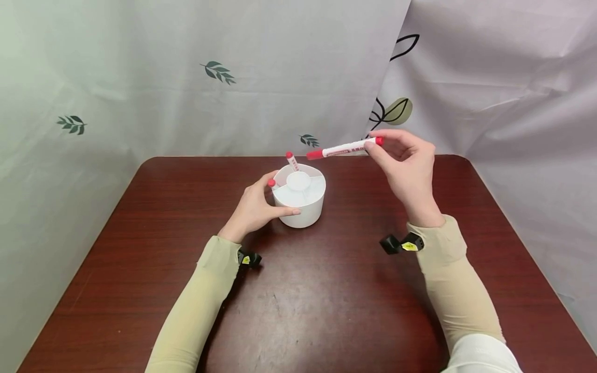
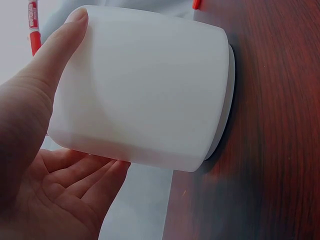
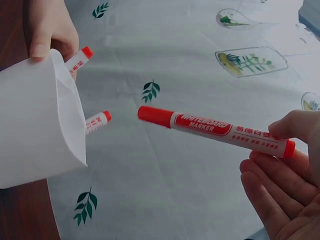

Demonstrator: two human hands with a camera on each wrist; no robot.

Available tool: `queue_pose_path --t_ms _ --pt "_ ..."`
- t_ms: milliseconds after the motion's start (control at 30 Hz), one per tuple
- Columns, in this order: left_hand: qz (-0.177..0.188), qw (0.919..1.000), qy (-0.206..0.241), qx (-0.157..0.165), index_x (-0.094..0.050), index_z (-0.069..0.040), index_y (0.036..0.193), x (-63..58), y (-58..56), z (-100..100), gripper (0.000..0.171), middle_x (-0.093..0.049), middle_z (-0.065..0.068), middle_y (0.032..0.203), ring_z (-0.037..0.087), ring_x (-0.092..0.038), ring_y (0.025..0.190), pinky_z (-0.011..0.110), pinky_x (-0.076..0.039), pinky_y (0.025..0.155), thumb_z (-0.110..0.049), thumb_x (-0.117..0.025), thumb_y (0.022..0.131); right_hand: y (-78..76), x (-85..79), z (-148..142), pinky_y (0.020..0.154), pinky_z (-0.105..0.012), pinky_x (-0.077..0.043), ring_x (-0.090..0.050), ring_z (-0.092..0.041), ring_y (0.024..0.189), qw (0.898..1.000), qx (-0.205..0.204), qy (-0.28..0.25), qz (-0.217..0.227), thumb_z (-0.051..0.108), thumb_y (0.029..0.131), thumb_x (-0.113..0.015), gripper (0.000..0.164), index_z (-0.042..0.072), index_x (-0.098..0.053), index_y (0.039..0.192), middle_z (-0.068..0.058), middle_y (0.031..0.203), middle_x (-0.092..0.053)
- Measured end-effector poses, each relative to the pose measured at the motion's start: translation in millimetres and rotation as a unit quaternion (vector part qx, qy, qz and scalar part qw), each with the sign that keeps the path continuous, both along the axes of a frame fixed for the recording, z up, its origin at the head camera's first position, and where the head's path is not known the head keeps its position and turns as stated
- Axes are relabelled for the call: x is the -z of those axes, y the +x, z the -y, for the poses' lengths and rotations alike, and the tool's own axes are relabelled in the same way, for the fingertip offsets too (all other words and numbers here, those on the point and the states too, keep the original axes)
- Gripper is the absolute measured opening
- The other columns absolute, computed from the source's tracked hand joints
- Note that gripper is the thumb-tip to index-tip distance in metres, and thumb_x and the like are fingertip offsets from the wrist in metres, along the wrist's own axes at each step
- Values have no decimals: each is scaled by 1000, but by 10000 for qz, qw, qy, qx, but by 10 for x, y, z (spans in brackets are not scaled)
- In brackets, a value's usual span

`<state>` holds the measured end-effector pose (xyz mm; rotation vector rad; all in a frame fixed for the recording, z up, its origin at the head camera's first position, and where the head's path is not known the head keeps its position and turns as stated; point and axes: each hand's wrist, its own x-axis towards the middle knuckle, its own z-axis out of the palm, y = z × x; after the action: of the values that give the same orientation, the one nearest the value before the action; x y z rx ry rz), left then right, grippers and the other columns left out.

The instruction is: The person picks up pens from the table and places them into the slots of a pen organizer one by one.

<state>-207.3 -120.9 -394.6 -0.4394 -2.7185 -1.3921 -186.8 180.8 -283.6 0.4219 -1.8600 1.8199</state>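
Observation:
A white round pen holder (image 1: 300, 215) with inner dividers stands on the table. My left hand (image 1: 254, 207) grips it from the left, thumb across the near side and fingers round the far side. Two red-tipped white markers stick up from its compartments, one at the back (image 1: 292, 161) and one at the left (image 1: 272, 183) by the fingers. My right hand (image 1: 410, 163) pinches a whiteboard marker (image 1: 345, 149) by its far right end between thumb and fingers. That marker lies nearly level in the air, its red cap (image 3: 155, 116) pointing left toward the holder without touching it.
The dark red wooden table (image 1: 289, 311) stretches in front and to both sides. A pale curtain (image 1: 280, 77) with leaf prints hangs behind the back edge. A small camera is strapped to each wrist (image 1: 402, 243). In the left wrist view a red tip (image 2: 196, 4) shows at the top edge.

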Motion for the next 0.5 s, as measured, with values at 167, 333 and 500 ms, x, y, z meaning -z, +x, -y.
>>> queue_pose_path --t_ms 167,333,500 --pt "24 10000 10 4 -45 -15 152 11 -2 1 109 -60 2 134 21 -57 119 47 -46 102 -56 -94 64 -96 79 -9 77 -27 -58 -69 -24 77 9988 -358 -325 -55 -3 84 -80 21 -7 -76 105 -12 91 -71" --pt "72 10000 12 -13 -45 -16 152 14 3 -2 108 -59 1 135 20 -56 119 47 -46 101 -58 -93 64 -100 124 39 78 -30 -59 -71 -24 76 9987 -470 -185 99 0 86 -80 20 -3 -77 106 -14 94 -69" --pt "54 10000 -3 -8 -45 -16 152 10 5 7 108 -59 1 136 20 -56 121 47 -46 102 -57 -93 65 -138 222 76 75 -27 -57 -72 -23 80 9983 -261 418 318 9 88 -80 22 2 -78 109 -12 95 -68"
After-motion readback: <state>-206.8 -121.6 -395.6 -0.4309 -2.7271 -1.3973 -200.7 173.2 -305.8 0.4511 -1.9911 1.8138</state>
